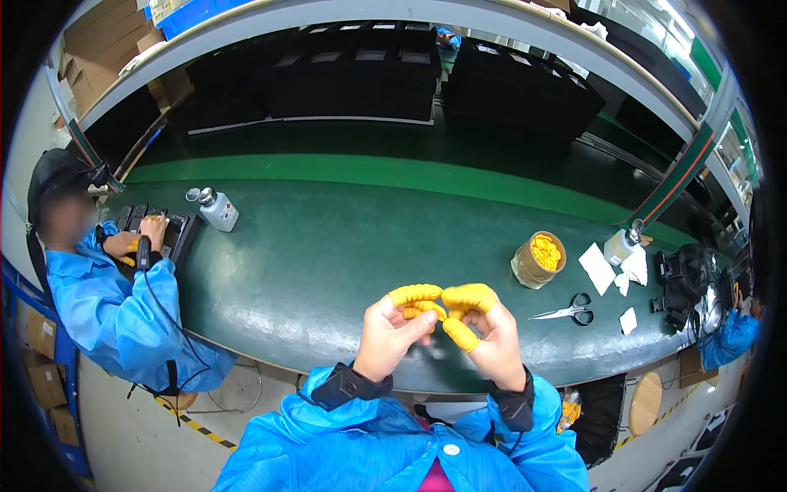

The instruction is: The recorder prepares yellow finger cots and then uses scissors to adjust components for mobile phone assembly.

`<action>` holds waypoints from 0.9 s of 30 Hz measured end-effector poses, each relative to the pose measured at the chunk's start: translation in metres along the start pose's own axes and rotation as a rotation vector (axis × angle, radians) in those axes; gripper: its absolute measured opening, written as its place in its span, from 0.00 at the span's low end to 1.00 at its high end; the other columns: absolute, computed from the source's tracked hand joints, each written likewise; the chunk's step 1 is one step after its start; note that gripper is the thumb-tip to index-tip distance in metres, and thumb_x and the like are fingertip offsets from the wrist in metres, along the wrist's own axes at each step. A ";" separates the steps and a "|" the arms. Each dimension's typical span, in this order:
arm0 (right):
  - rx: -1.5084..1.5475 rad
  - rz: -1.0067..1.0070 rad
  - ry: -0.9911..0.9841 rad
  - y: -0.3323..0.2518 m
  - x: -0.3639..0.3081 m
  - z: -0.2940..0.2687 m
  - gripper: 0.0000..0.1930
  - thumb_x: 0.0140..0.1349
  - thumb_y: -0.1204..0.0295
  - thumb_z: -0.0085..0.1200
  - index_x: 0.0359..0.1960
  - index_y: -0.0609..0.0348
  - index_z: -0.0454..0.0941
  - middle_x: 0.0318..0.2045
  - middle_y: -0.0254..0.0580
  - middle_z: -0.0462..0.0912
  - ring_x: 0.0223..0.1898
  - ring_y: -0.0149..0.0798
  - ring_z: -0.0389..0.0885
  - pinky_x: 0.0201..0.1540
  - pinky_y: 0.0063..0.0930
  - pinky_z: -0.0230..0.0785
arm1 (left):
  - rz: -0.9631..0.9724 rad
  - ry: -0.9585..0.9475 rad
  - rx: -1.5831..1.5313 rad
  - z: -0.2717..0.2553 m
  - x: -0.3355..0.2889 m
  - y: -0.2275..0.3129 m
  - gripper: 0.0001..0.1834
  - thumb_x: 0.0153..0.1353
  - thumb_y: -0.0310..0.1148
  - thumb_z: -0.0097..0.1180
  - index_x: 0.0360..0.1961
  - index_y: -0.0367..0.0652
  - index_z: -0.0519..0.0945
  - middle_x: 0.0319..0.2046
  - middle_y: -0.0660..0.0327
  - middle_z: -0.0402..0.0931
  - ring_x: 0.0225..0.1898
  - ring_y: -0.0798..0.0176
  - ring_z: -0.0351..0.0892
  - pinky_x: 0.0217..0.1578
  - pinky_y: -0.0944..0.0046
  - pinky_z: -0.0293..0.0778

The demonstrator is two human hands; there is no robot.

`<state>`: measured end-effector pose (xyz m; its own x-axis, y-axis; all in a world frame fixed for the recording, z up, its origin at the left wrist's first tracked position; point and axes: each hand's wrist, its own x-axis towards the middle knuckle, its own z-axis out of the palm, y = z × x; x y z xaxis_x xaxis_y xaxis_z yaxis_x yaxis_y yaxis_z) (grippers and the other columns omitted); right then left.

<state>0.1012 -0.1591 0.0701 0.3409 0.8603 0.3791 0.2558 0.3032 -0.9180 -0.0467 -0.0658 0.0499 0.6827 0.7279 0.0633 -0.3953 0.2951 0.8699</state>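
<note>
My left hand (384, 338) and my right hand (494, 338) meet above the near edge of the green table. Ribbed yellow finger cots cover several of my fingers, including the right thumb; the left thumb is bare. Between the fingertips of both hands is a small yellow finger cot (434, 308), pinched from either side. Its outline partly merges with the covered fingers around it. Both hands are closed, and black bands circle the wrists.
To the right stand a round tub (533, 269) of yellow finger cots, scissors (571, 312), white wipes (598, 268) and a white pump bottle (620, 246). Another bottle (220, 211) is at left, near a co-worker (123, 303) handling black parts. Black boxes (352, 78) line the back.
</note>
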 end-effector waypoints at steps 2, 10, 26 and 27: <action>0.254 0.105 -0.087 -0.001 0.003 -0.003 0.21 0.60 0.81 0.62 0.56 0.63 0.76 0.53 0.41 0.78 0.47 0.35 0.80 0.47 0.27 0.74 | -0.013 -0.032 -0.034 0.000 0.001 0.006 0.22 0.64 0.24 0.61 0.59 0.35 0.73 0.40 0.59 0.81 0.35 0.71 0.79 0.32 0.71 0.78; 0.538 0.188 -0.129 0.013 0.000 -0.004 0.20 0.59 0.81 0.64 0.54 0.67 0.78 0.49 0.49 0.83 0.49 0.42 0.83 0.54 0.36 0.76 | -0.065 -0.007 -0.054 0.010 -0.001 0.008 0.25 0.62 0.23 0.61 0.60 0.34 0.71 0.41 0.57 0.80 0.32 0.69 0.79 0.28 0.71 0.77; 0.528 0.141 -0.096 0.017 -0.002 -0.006 0.16 0.59 0.84 0.62 0.50 0.67 0.81 0.47 0.46 0.83 0.49 0.40 0.83 0.53 0.32 0.77 | -0.165 -0.022 0.229 0.009 -0.006 0.012 0.13 0.65 0.35 0.62 0.44 0.36 0.80 0.30 0.63 0.81 0.26 0.76 0.77 0.23 0.76 0.74; 0.517 0.144 -0.093 0.017 -0.002 -0.007 0.16 0.58 0.84 0.62 0.49 0.67 0.81 0.47 0.46 0.83 0.48 0.40 0.83 0.53 0.32 0.77 | -0.161 -0.032 0.220 0.009 -0.006 0.012 0.12 0.65 0.35 0.62 0.43 0.36 0.80 0.30 0.63 0.81 0.26 0.76 0.77 0.22 0.76 0.73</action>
<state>0.1112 -0.1581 0.0542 0.2519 0.9336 0.2549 -0.2740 0.3215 -0.9064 -0.0499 -0.0719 0.0641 0.7465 0.6615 -0.0719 -0.1393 0.2609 0.9553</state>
